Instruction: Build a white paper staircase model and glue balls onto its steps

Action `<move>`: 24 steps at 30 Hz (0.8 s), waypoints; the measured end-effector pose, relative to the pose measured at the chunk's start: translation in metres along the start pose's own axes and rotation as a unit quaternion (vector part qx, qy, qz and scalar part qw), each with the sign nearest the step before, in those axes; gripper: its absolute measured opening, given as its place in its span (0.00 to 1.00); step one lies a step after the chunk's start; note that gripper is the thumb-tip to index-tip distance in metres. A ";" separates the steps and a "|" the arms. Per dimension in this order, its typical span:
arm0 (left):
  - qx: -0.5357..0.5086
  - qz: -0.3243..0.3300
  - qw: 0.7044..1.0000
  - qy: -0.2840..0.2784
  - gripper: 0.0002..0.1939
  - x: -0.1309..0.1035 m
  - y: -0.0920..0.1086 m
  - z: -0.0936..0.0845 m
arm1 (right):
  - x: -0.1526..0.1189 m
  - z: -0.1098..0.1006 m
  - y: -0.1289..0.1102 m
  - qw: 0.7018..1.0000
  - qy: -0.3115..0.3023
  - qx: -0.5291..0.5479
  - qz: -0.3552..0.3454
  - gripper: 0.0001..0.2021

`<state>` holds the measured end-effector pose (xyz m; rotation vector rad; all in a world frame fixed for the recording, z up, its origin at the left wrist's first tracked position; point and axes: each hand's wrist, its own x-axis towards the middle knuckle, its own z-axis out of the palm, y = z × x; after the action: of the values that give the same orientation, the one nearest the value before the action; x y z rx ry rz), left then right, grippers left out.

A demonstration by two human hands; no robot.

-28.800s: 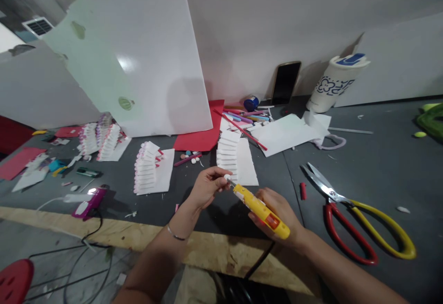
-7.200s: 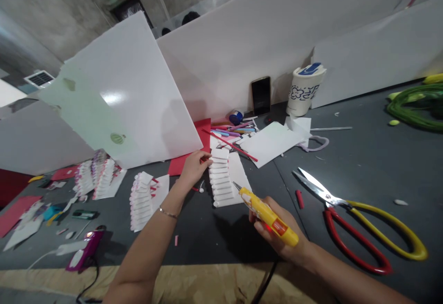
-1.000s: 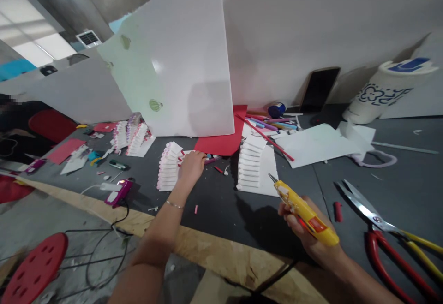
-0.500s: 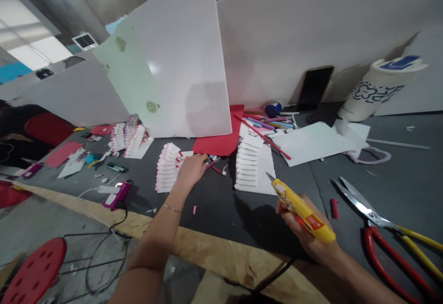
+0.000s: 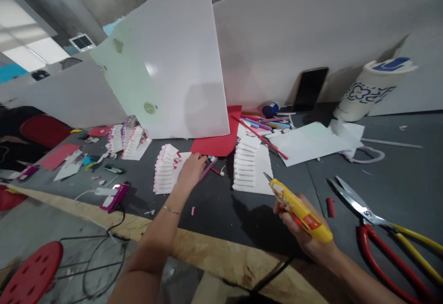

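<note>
My right hand (image 5: 306, 225) is wrapped around a yellow hot glue gun (image 5: 299, 211), its metal nozzle pointing up and left. Just beyond the nozzle, a white card (image 5: 265, 168) carries a fan-shaped row of white rolled strips (image 5: 245, 165). My left hand (image 5: 191, 172) rests low over the table with curled fingers, its tips by a purple stick (image 5: 207, 169) and small scraps; whatever is between the fingertips is hidden. Left of that hand lies another card with pink-tipped white rolls (image 5: 164, 171).
Large red-and-yellow-handled scissors (image 5: 368, 216) lie open at right. Behind stand a white cup (image 5: 363, 89), a phone (image 5: 311, 89) and white boards (image 5: 183, 64). Colored sticks (image 5: 263, 123) and red paper (image 5: 216, 145) lie mid-table. A purple power strip (image 5: 116, 197) sits near the front edge.
The view has shifted slightly. My left fingers have moved a little among the scraps, and more of the purple stick shows. The glue gun stays in my right hand.
</note>
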<state>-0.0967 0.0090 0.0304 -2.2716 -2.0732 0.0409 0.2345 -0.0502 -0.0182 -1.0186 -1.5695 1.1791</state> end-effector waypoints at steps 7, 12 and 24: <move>0.012 0.006 1.000 -0.004 0.12 0.000 -0.001 0.004 | 0.001 0.000 -0.001 1.000 -0.001 0.002 -0.009 0.11; -0.019 0.016 1.000 0.017 0.08 0.000 -0.003 0.002 | 0.001 -0.001 -0.002 1.000 -0.009 -0.012 -0.012 0.10; -0.048 0.105 0.992 -0.042 0.12 -0.012 0.039 -0.013 | -0.001 -0.001 0.003 1.000 -0.007 -0.005 -0.010 0.09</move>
<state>-0.0578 -0.0069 0.0401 -2.5793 -1.9035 0.0492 0.2358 -0.0499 -0.0210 -1.0018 -1.5942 1.1678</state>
